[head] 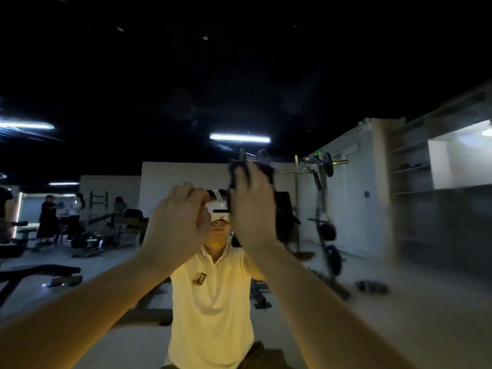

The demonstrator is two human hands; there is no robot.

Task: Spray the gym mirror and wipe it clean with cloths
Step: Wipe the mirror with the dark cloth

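No legible text; shirt logo point(199, 278) unreadable.

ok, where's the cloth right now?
Head view, just right of centre: the dark cloth is pressed against the mirror under the right hand, with the left hand close on its left.

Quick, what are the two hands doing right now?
Left hand: fingers curled; holding anything, cannot tell.
Right hand: open, flat fingers pressing a dark cloth on the mirror.

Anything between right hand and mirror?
Head view: a dark cloth lies between the right hand and the mirror.
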